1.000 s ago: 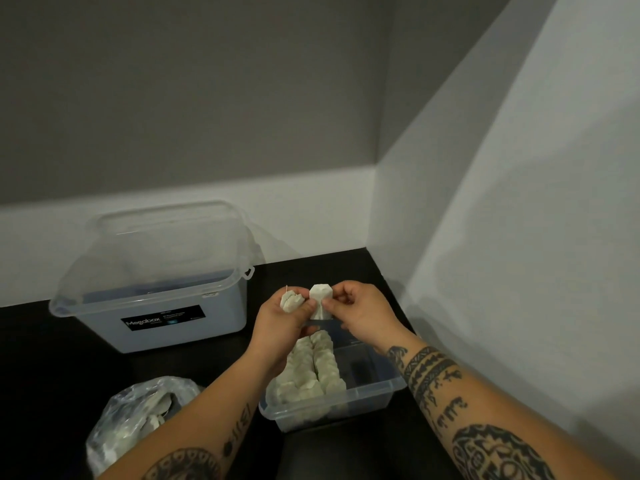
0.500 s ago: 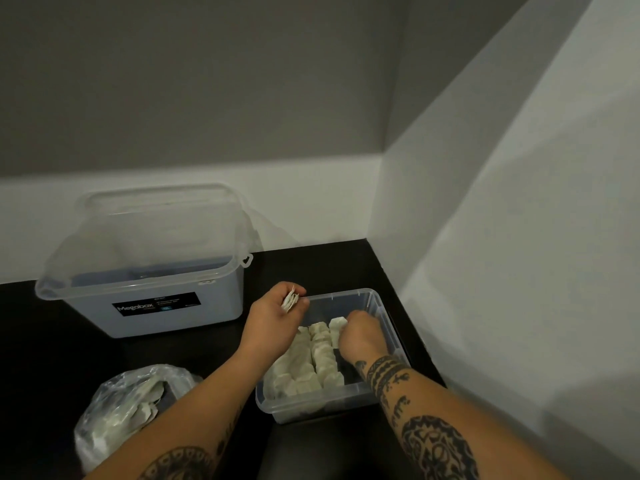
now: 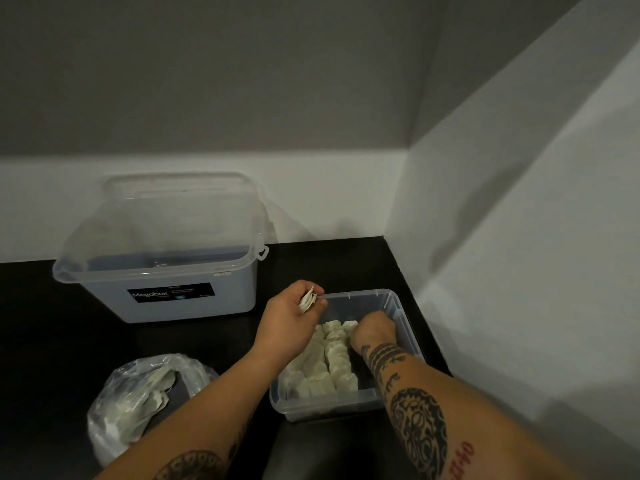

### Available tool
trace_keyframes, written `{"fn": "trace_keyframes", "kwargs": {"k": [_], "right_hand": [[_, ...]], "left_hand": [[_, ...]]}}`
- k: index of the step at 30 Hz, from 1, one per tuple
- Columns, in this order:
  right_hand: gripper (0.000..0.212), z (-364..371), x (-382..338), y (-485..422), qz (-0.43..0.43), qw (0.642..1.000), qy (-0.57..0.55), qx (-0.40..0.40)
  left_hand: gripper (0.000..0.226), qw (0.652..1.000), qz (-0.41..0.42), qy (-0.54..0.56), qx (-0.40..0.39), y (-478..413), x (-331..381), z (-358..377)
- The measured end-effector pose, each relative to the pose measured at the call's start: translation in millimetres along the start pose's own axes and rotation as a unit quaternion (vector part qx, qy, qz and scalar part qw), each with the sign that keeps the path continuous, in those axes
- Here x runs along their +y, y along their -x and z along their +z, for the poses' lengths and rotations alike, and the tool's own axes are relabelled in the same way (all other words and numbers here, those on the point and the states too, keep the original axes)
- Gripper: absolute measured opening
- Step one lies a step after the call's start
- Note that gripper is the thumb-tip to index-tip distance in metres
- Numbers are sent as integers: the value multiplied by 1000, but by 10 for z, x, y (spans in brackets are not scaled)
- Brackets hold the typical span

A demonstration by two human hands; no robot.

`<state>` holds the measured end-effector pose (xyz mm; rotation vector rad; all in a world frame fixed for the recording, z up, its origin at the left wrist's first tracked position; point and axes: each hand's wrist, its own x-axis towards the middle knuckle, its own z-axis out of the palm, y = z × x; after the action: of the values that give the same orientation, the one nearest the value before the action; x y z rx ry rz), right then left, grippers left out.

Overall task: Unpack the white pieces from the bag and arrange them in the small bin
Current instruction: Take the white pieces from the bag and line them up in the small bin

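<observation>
The small bin (image 3: 401,308), clear plastic, stood on the dark surface (image 3: 329,261) near the right wall (image 3: 519,271). Inside it the white pieces (image 3: 330,363) lay packed in rows along the left and middle, running from the near wall toward the far end, while a dark strip of the floor showed along the right side. The right hand (image 3: 374,329) reached down into the bin at the far end of the rows, knuckles up and fingers curled downward. Its fingertips were hidden behind the hand, so I could not tell whether it had hold of a piece or only touched the last ones. The left hand (image 3: 289,322) hovered over the bin's far left corner, fingers curled in, and pinched a small clump (image 3: 307,301) of white pieces between thumb and fingers above the rim. Both forearms were tattooed and came in from the near edge. To the left, near the person, a crumpled clear bag (image 3: 138,400) lay on the surface with more white pieces showing through it. Farther back on the left stood a large translucent box (image 3: 166,299) with a dark label on its front, well apart from the bin.
</observation>
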<state>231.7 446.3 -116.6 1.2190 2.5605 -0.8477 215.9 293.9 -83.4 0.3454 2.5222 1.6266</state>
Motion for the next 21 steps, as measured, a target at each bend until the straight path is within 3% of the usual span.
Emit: {"fn": "trace_keyframes", "kwargs": {"k": [10,16,18,21], "right_hand": [[23,-100,-68,73,34,994,-99,-31],[34,-468,-87,272,-39,983,-163,-73],[26,-506,-17,248,-33,946,-318,-54],[21,-544,53,289,-120,928,-351,-25]], "left_hand": [[20,996,-41,71,17,-43,40,-55],[17,965,-121,231,-40,-76,139,-107],[17,959,-132,244,-60,-61,185,-80],[15,962,-118,236,-69,-36,216,-20]]}}
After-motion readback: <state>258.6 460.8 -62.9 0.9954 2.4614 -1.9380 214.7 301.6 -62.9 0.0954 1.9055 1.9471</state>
